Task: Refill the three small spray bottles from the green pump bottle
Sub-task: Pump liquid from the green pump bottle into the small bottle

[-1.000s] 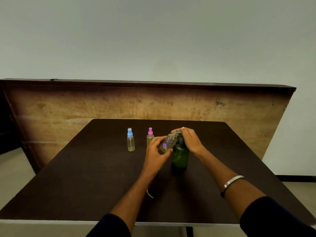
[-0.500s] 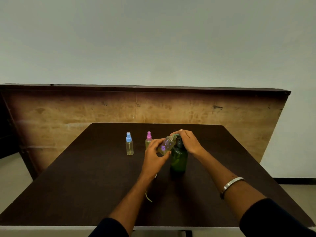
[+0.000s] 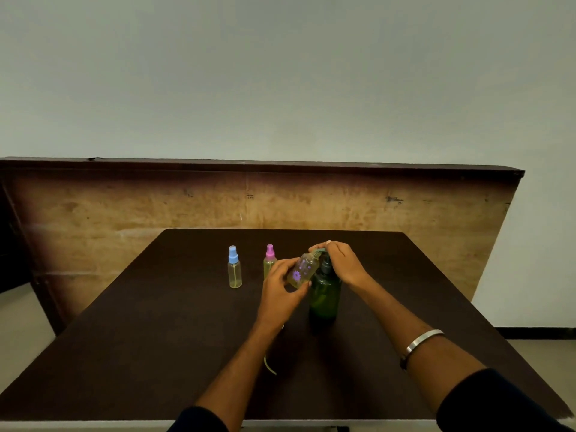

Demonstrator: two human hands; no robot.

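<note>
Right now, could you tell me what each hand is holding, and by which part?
Left hand holds the flowered bottle by its lower body, tilted; right hand grips the green bottle's pump head.

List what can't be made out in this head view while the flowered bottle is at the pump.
- Pump spout of the green bottle: covered by the right hand.
- Mouth of the flowered bottle: hidden behind that hand, so any flow is unseen.
- Pink-capped bottle: lower part hidden by the left hand.
- Pale strip on the table: too small to identify.
</note>
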